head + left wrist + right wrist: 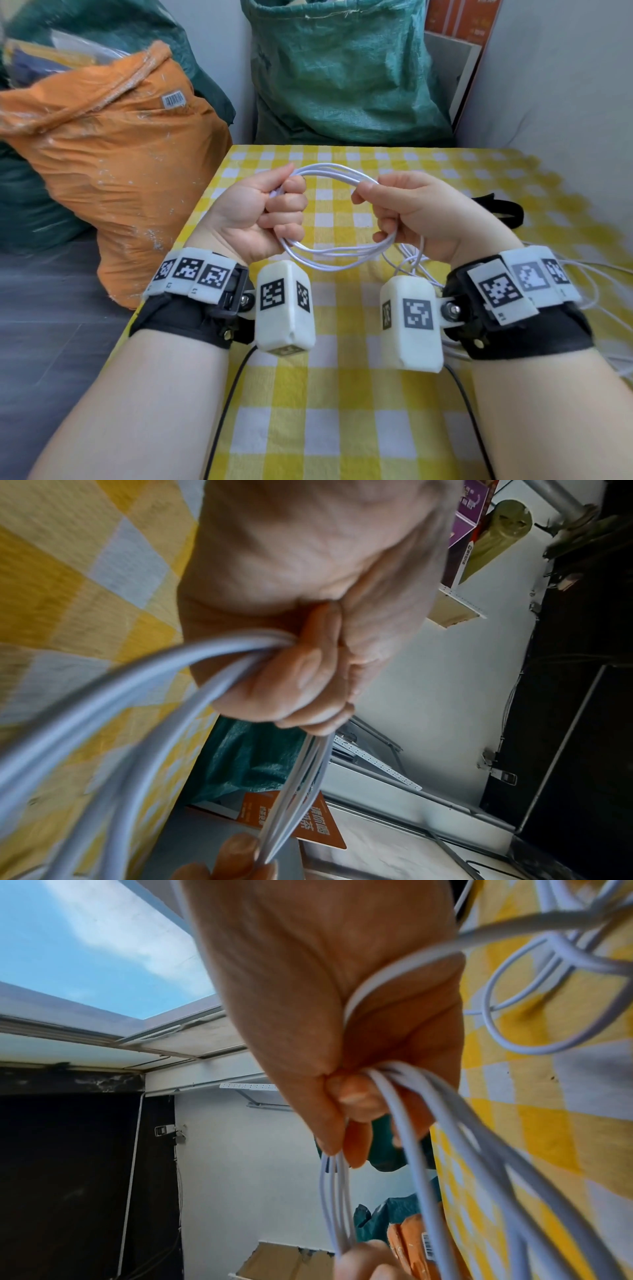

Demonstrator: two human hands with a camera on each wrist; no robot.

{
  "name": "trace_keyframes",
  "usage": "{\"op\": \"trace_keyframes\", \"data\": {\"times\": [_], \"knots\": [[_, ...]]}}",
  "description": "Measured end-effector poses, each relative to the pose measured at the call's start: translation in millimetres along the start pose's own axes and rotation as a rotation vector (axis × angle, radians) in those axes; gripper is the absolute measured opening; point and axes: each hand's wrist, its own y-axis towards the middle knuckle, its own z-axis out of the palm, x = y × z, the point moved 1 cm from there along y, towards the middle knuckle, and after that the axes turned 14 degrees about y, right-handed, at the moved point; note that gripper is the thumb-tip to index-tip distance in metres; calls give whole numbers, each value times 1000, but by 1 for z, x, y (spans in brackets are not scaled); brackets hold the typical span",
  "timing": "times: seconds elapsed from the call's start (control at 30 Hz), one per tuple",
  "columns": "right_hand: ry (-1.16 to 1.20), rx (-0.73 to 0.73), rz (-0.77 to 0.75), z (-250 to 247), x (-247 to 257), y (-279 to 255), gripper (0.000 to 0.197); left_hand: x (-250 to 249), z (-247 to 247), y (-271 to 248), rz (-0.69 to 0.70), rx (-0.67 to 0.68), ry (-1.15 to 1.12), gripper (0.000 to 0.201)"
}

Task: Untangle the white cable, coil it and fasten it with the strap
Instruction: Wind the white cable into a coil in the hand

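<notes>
A white cable is wound into a loop of several turns, held above the yellow checked tablecloth. My left hand grips the loop's left side in a fist, and the cable runs out from under its curled fingers. My right hand grips the loop's right side; the cable passes through its closed fingers. Loose cable trails off behind my right wrist over the cloth. The black strap lies on the table beyond my right hand, partly hidden by it.
An orange sack leans against the table's left edge. A green sack stands behind the far edge, with a white wall at the right. Black wires run from the wrist cameras over the cloth.
</notes>
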Motion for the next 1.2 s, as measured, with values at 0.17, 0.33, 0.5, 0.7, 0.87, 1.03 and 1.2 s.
{"op": "trace_keyframes", "data": {"times": [0.17,0.33,0.5,0.7,0.87,1.03,1.2], "knots": [[140,-29,22,1,1,2,25,3,-2,3,27,-7,-131,46],[212,-118,-21,-1,5,4,29,11,2,4,107,299,-233,39],[273,-155,-62,1,5,6,31,13,3,1,170,353,-213,38],[261,-168,-63,3,4,5,25,7,8,0,177,357,-314,34],[128,-91,-18,-2,3,0,9,5,-2,4,153,289,-364,42],[-100,-339,-76,-17,-1,1,8,1,-30,5,232,315,-597,53],[-9,-627,-128,-38,-4,1,23,-9,-61,-7,442,-121,-744,49]]}}
